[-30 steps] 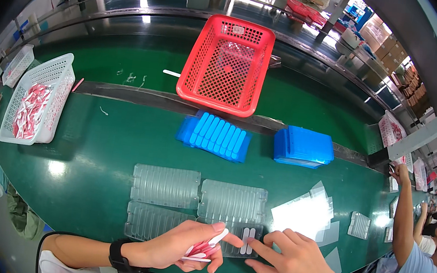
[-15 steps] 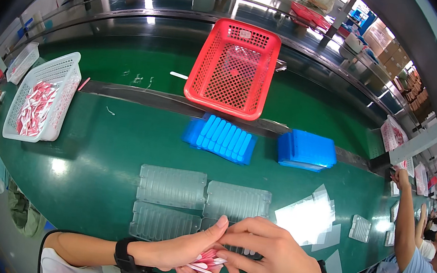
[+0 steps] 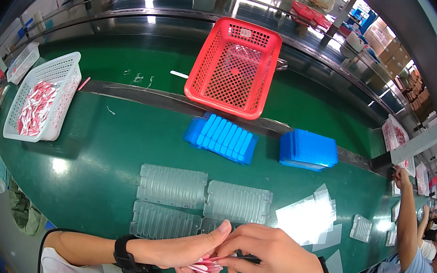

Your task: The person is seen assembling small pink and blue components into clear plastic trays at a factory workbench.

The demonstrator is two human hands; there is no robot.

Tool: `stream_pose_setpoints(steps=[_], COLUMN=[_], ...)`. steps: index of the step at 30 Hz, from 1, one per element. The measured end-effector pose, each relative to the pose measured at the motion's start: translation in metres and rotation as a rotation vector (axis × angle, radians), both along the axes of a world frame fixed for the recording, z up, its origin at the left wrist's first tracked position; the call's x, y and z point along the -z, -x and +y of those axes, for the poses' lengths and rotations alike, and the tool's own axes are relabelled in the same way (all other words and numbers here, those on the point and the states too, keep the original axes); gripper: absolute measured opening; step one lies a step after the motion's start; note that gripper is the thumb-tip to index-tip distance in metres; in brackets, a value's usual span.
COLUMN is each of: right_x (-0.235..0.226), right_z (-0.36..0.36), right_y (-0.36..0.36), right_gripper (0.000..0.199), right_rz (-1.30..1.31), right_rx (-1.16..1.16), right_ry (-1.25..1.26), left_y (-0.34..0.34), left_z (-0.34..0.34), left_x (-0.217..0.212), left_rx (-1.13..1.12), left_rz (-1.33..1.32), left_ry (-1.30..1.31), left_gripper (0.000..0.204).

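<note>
My left hand (image 3: 183, 254) is gripping a small bunch of pink-and-white sachets (image 3: 202, 266) right at the tabletop (image 3: 102, 161) edge, and my right hand (image 3: 269, 255) pinches one thin dark strip (image 3: 247, 258) touching them. Just beyond: four clear blister trays (image 3: 172, 185). Further out, two blue stacks (image 3: 222, 137), then one red basket (image 3: 234, 68).

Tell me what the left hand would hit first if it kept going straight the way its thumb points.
The left hand points rightward and slightly up, thumb against the right hand. It would meet that hand at once: they already touch over the pink-and-white sachets. Past it lie clear plastic sheets, though depth is unclear.
</note>
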State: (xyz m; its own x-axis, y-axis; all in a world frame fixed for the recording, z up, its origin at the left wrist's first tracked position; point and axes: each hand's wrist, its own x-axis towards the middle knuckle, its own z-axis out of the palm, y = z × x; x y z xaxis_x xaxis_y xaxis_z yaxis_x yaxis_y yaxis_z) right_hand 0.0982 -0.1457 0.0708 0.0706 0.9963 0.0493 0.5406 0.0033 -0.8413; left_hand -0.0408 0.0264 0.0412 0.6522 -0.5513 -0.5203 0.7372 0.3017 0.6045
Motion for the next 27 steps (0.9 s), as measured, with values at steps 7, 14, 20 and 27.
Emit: stream_pose_setpoints(steps=[7,14,20,27], right_x=[-0.018,-0.016,-0.019,-0.018], right_z=[-0.013,-0.026,-0.029,-0.024], right_y=[-0.024,-0.033,-0.035,-0.025], right_gripper=[0.009,0.012,0.013,0.013], right_rz=[0.376,0.694,0.762,0.761], right_rx=[0.260,0.402,0.431,0.352], right_ry=[0.318,0.290,0.363,0.486], left_y=[-0.003,-0.001,-0.001,0.002], left_z=[0.006,0.004,0.003,0.002], left_x=[-0.007,-0.001,-0.003,-0.011], left_rx=[-0.026,-0.260,-0.405,-0.220], left_rz=[-0.002,0.029,0.025,-0.034], left_ry=[-0.095,0.004,0.058,-0.091], left_gripper=[0.087,0.058,0.046,0.046])
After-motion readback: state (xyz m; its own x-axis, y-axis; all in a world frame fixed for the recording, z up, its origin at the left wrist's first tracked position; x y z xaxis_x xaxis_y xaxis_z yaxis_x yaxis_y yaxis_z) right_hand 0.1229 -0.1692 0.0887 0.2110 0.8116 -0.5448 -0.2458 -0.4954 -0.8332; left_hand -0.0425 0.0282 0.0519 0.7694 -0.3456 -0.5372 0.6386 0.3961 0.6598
